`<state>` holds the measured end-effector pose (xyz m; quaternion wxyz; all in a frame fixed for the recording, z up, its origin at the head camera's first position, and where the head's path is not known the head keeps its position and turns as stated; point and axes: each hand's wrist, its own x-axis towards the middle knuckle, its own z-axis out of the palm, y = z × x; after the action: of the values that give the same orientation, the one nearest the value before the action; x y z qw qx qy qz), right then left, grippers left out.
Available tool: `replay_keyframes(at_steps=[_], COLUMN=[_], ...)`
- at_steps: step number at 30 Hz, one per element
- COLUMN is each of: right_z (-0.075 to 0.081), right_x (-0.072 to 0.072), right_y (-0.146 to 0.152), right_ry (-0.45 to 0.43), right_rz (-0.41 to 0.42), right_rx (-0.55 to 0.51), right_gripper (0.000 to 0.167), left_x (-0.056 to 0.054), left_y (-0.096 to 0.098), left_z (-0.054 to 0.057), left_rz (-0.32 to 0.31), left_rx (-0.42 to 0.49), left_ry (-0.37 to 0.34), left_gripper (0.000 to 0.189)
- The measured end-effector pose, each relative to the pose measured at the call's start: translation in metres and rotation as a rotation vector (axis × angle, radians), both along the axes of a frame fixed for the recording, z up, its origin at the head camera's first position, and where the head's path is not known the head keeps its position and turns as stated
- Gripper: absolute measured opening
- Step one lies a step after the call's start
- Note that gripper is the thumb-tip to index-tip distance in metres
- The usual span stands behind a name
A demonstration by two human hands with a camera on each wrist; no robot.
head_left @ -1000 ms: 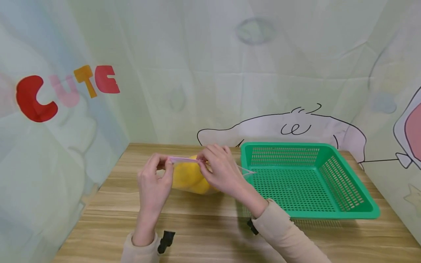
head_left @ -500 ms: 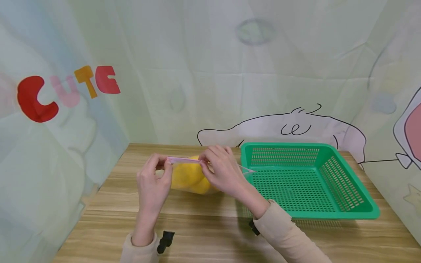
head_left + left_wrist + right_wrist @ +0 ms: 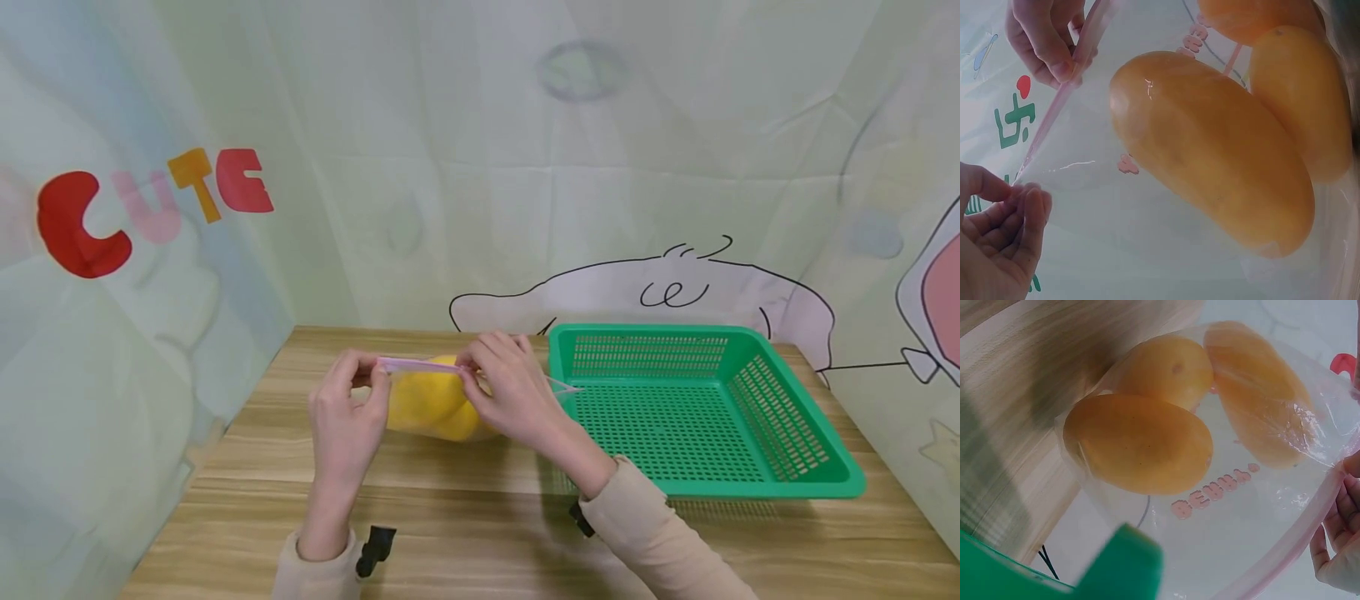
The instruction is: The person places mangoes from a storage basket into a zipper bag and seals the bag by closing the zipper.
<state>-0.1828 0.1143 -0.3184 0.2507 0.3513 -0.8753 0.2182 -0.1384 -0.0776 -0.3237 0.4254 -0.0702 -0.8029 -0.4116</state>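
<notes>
A clear zip bag with a pink zip strip along its top holds three yellow-orange mangoes, also visible through the film in the right wrist view. Thumb and fingers of my left hand pinch the strip near its left end. Further right along it, my right hand pinches the same strip between thumb and fingertips. Between the two hands the strip runs nearly straight. The tip of its right end sticks out past the right hand, over the basket's near-left side. My right hand hides part of the bag in the head view.
A green plastic basket with perforated walls stands on the wooden table, right beside the bag. A printed cloth backdrop with cartoon drawings and letters rises behind the table and along its left side.
My right hand has slid slightly right along the strip, and my left hand has shifted slightly left. More of the pink strip shows between them. The basket has stayed in place.
</notes>
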Motion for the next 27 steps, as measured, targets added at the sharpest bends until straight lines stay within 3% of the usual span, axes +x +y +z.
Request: replay_keyframes(at_steps=[27], right_z=[-0.0052], right_x=[0.0008], right_y=[0.0069], right_ry=[0.008], right_rz=[-0.021], right_rx=[-0.015], right_gripper=[0.004], left_x=[0.0009], left_y=[-0.0016], left_z=[-0.0010], left_rz=[-0.010], left_rx=[0.013], left_ry=[0.001], left_gripper=[0.008])
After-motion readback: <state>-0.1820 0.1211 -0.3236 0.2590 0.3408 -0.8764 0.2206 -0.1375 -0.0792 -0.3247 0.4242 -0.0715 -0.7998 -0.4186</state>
